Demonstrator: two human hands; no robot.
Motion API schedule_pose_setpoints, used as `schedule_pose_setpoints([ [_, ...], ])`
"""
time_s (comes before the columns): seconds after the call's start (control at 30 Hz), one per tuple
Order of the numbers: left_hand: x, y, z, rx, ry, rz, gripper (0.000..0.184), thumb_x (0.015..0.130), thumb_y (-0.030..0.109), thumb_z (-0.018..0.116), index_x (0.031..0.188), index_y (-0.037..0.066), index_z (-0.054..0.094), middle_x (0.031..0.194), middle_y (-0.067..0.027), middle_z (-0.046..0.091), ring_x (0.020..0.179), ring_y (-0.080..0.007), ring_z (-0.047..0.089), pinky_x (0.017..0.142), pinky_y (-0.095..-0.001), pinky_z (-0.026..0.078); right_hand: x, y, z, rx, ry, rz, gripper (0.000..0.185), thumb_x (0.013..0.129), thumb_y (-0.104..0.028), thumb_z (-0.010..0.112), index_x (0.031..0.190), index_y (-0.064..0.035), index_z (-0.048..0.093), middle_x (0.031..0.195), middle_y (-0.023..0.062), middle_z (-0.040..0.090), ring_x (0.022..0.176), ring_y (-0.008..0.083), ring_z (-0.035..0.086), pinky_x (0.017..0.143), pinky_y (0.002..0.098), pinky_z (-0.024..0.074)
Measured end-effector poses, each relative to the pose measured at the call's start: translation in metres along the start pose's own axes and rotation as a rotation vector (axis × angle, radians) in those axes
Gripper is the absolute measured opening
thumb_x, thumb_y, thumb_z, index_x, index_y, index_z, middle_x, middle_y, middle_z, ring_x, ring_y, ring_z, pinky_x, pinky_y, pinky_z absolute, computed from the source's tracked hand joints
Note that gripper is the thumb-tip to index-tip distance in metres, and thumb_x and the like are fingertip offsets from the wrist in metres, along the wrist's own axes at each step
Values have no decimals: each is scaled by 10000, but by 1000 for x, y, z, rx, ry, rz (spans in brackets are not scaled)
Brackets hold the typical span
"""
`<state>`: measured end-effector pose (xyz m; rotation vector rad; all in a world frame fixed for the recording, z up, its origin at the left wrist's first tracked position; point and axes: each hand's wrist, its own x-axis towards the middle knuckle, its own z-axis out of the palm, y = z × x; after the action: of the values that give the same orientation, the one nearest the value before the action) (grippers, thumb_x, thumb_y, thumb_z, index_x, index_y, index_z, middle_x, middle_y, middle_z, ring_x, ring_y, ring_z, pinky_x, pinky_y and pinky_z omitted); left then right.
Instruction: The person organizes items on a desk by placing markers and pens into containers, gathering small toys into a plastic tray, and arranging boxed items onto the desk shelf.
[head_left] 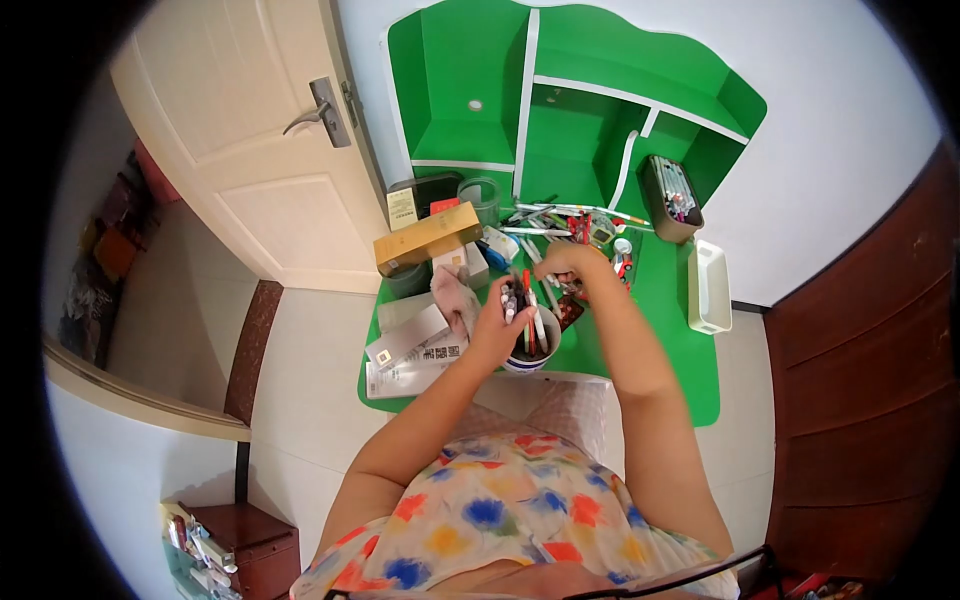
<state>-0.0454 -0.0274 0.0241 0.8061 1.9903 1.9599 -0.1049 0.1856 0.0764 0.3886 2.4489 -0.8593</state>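
Observation:
My left hand (493, 328) is closed round a bunch of pens (526, 302) that stand upright in a white cup (524, 362) near the desk's front edge. Just beyond it, my right hand (568, 262) is bent down with curled fingers at the loose pile of pens (540, 222). Whatever is between those fingertips is too small to make out. A dark red patterned item (570, 313) lies below the right hand, to the right of the cup.
Left of the cup lie a crumpled pink cloth (455, 300), a gold box (428, 240) and white boxes (410, 338). A full pen holder (672, 198) and a white bin (710, 288) stand on the right of the green desk (670, 370). Shelves (590, 50) rise behind.

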Motion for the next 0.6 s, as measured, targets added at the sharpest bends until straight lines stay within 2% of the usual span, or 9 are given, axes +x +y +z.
schedule_pose_setpoints([
  [0.13, -3, 11, 0, -23, 5, -11, 516, 872, 63, 647, 1286, 33, 341, 1063, -77, 605, 950, -130, 578, 837, -270, 465, -31, -7, -13, -88, -51, 21, 331, 645, -305, 732, 691, -2, 606, 572, 63, 551, 449, 146, 478, 401, 292, 371],
  [0.23, -1, 1, 2, -58, 13, 30, 515, 871, 92, 653, 1282, 31, 350, 1036, -87, 607, 921, -143, 582, 819, -278, 469, -25, 10, -17, -26, -69, -5, 306, 697, -312, 712, 685, -30, 593, 544, 27, 504, 430, 120, 437, 390, 276, 325],
  [0.33, 0, -2, 2, 11, 40, 65, 526, 870, 133, 659, 1283, 26, 352, 969, -106, 618, 863, -170, 594, 789, -298, 478, -39, 18, -20, 238, -29, -143, 254, 731, -273, 687, 719, -40, 589, 561, 17, 516, 422, 99, 437, 382, 256, 314],
  [0.37, -1, 1, 2, 34, 44, 62, 530, 868, 133, 662, 1284, 26, 352, 968, -107, 619, 862, -173, 595, 788, -299, 478, -53, 15, -21, 284, 20, -213, 225, 777, -245, 679, 764, -40, 586, 580, 13, 533, 430, 81, 455, 382, 236, 329],
  [0.47, -2, 5, 1, 82, 53, 60, 539, 865, 137, 669, 1287, 26, 352, 965, -110, 622, 857, -181, 598, 788, -301, 478, -76, 19, -20, 427, 99, -370, 216, 814, -233, 679, 797, -38, 586, 591, 5, 545, 448, 71, 479, 394, 219, 355],
  [0.5, -2, 5, 1, 95, 53, 60, 543, 864, 139, 671, 1288, 26, 352, 965, -110, 623, 855, -184, 600, 789, -302, 478, -82, 21, -17, 450, 173, -391, 205, 843, -221, 677, 852, -35, 590, 625, -4, 559, 463, 56, 480, 405, 202, 365],
  [0.6, 0, 0, 0, 89, 18, 16, 528, 872, 55, 642, 1293, 24, 325, 1057, -91, 633, 941, -145, 595, 847, -275, 467, -104, 23, -6, 685, 384, -473, 194, 855, -196, 672, 926, -35, 590, 666, -12, 572, 463, 42, 467, 410, 191, 362],
])
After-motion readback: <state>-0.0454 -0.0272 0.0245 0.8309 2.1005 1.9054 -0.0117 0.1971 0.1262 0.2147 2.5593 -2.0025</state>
